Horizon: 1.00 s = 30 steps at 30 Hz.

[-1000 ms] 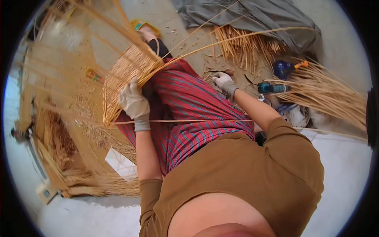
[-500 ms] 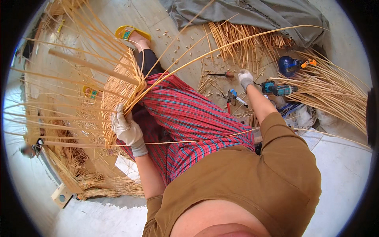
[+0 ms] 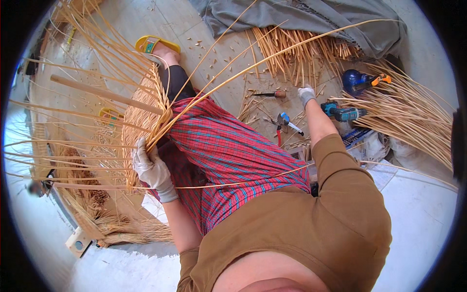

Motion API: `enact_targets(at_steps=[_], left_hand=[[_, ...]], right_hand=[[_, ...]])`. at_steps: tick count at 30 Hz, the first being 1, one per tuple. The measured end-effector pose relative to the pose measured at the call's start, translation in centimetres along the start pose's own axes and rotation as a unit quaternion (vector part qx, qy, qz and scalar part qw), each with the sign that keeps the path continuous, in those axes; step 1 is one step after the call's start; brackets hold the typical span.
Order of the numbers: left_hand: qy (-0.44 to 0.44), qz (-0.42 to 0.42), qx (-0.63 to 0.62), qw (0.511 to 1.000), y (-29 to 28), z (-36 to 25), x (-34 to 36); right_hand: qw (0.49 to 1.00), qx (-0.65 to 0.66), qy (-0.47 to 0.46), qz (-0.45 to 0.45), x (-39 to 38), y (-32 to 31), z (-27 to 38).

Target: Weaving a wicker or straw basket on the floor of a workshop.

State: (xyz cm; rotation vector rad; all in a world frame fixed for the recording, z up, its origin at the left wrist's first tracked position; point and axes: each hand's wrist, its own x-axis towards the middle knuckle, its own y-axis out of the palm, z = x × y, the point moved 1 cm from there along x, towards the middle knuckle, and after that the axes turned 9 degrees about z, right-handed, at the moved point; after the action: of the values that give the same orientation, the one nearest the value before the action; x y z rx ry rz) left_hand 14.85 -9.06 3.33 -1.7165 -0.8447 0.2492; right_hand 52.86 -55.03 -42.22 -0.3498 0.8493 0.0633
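Observation:
A half-woven wicker basket (image 3: 141, 104) leans by my legs, its long loose rods fanning out to the left. My left hand (image 3: 152, 168), in a white glove, is closed on its braided edge (image 3: 163, 121). A thick wooden stick (image 3: 104, 94) slants across the weave. At the upper right my right hand (image 3: 306, 93), also gloved, is stretched out low by the cut ends of a rod bundle (image 3: 296, 51). Its fingers look curled together; anything in them is too small to make out. Nearest to it lie a wooden-handled knife (image 3: 278, 94) and a teal power drill (image 3: 345, 112).
Red-handled pliers (image 3: 279, 135) and a white-and-blue hand tool (image 3: 292, 124) lie on the floor (image 3: 204, 63) among scraps. A blue spray bottle (image 3: 354, 80) stands beside another rod bundle (image 3: 408, 107). Grey cloth (image 3: 311, 17) covers the far bundle. A plaid cloth (image 3: 233, 146) drapes my legs.
My right hand has shifted slightly to the right, with the fingers lower. The basket and my left hand have moved a little left and down.

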Motion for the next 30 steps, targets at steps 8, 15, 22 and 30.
enact_targets(at_steps=[8, 15, 22, 30], left_hand=[[-0.023, 0.031, 0.017, 0.999, -0.1, 0.3, 0.3], [-0.037, 0.031, 0.030, 0.998, -0.1, 0.3, 0.3], [-0.005, 0.036, 0.052, 0.998, -0.9, -0.9, 0.6], [-0.039, 0.024, 0.000, 0.999, -1.8, -1.0, -3.1]], right_hand=[[0.982, 0.188, 0.006, -0.016, -7.3, 3.9, 5.5], [0.934, -0.253, -0.010, 0.253, -17.2, 3.3, 5.2], [0.950, 0.074, 0.101, 0.286, -23.7, 2.9, 7.8], [0.699, 0.202, -0.251, 0.638, -56.8, 17.1, 27.3]])
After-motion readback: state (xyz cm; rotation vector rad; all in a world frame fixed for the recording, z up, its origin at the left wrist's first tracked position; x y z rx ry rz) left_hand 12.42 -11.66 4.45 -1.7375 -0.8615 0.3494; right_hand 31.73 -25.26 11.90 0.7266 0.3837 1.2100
